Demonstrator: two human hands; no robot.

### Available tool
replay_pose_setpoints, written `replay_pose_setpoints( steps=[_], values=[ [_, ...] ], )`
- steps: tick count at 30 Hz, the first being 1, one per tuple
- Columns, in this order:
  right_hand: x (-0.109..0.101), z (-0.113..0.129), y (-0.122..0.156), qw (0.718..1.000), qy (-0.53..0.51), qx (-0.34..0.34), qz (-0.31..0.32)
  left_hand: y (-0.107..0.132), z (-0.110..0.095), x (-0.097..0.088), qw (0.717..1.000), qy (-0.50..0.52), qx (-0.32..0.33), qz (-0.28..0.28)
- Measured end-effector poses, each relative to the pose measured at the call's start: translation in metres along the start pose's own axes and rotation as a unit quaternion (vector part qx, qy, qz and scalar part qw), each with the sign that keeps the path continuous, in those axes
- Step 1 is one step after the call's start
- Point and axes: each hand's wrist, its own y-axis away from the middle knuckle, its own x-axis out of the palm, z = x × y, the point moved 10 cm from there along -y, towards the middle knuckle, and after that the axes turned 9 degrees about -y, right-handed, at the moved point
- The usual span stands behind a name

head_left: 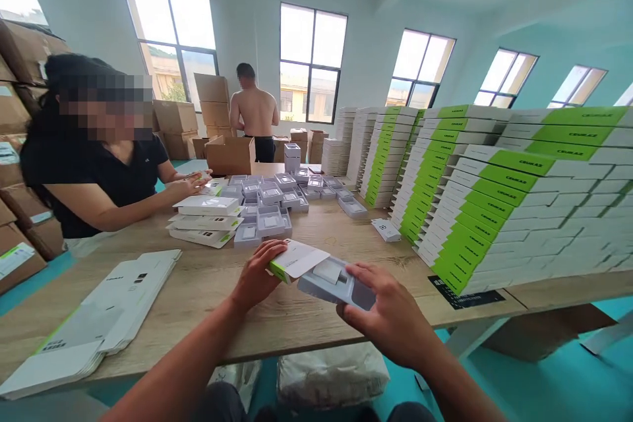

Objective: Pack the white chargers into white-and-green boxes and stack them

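My left hand [264,270] is closed around a white and green carton [299,258], whose open end faces right with its flap out. In my right hand [383,303] is a grey plastic tray [321,287], gripped at its right end. The tray's left end meets the carton's open end, partly under the flap. A white item [328,270] sits in the tray; its kind I cannot make out. Both are held tilted above the front of the wooden table [277,330]. Past my hands lies a heap of similar grey trays [270,221].
Tall stacks of white and green cartons [487,211] stand at right. Flat unfolded cartons [109,303] lie at front left, closed cartons [205,217] behind them. A co-worker [99,171] handles something at left; another person [254,105] stands by a brown box [230,155].
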Motion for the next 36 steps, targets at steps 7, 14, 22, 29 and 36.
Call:
replay_pose_setpoints(
  steps=[7,14,22,29,36],
  values=[
    [0.018,0.011,0.0,0.994,0.03,0.01,-0.105,0.0,-0.018,0.0,1.0,0.001,-0.01,0.004],
    [0.0,0.039,0.032,0.932,-0.18,-0.205,-0.237,0.018,-0.013,-0.001,0.984,0.072,-0.162,0.007],
    [0.022,0.017,0.016,0.937,-0.246,-0.216,-0.124,0.04,-0.06,0.022,0.918,0.266,-0.242,0.166],
    [0.061,-0.026,0.011,0.909,-0.351,-0.212,-0.078,0.069,-0.061,-0.015,0.952,0.193,-0.236,-0.018],
    [0.059,-0.01,0.014,0.924,-0.212,-0.316,-0.025,0.055,-0.086,-0.026,0.989,0.053,-0.081,0.11]
  ],
)
